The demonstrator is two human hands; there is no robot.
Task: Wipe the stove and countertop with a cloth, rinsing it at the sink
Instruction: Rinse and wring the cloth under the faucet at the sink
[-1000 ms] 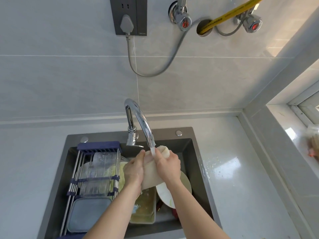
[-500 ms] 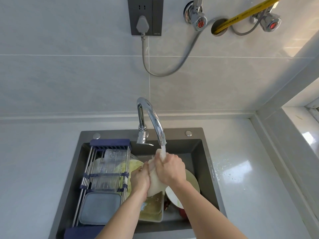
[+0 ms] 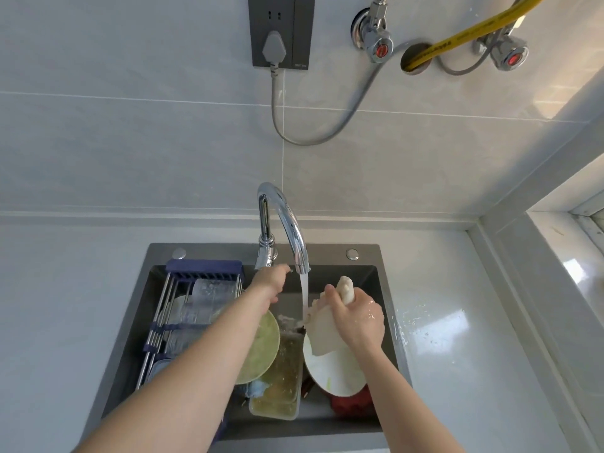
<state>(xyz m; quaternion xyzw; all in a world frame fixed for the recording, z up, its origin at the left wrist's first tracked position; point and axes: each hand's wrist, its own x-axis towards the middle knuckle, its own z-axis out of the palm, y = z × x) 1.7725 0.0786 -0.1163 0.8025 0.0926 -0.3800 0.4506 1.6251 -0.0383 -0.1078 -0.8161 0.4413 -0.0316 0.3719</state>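
Note:
My right hand grips a wet whitish cloth over the dark sink, just right of the running water. One end of the cloth sticks up above my fist and the rest hangs down over a white plate. My left hand is off the cloth and lies on the lever at the base of the chrome faucet, fingers curled over it. The white countertop to the right of the sink is wet with droplets. No stove is in view.
The sink holds a metal drying rack with clear containers on the left, a green plate, a greasy plastic tub, a white plate and something red. A socket, valves and hoses hang on the tiled wall.
My left hand let go of the cloth and moved up-left to the faucet lever. My right hand carried the cloth to the right, out of the stream.

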